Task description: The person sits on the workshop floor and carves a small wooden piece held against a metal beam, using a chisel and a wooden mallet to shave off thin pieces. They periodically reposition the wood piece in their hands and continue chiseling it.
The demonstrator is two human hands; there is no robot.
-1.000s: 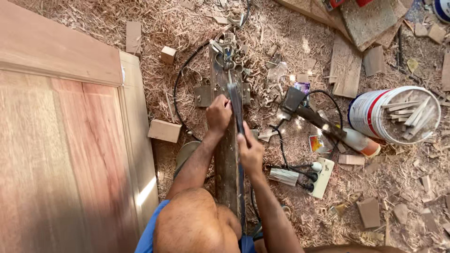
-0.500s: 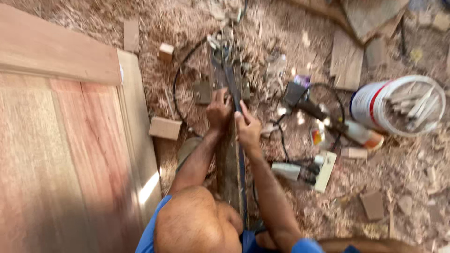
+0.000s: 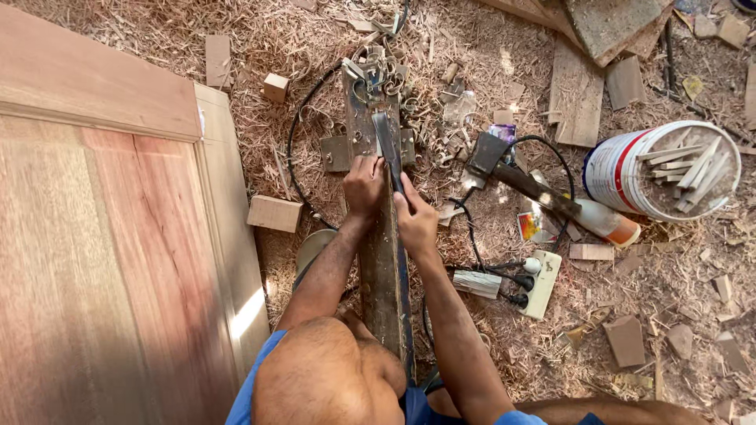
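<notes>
Two hands are working a dark metal strip on a long plank amid wood shavings.

One big wooden door panel (image 3: pixel 102 236) is lying at the left of the floor, and one narrow plank (image 3: pixel 384 275) is running up between the person's knees. One white bucket with a red band (image 3: pixel 630 169), lying on its side, is holding pale wood slips. One white power strip (image 3: pixel 542 283) is sitting near it. The left hand (image 3: pixel 364 185) and right hand (image 3: pixel 416 220) are both clenching around the one metal strip (image 3: pixel 387 145) lying along the plank's top.
</notes>
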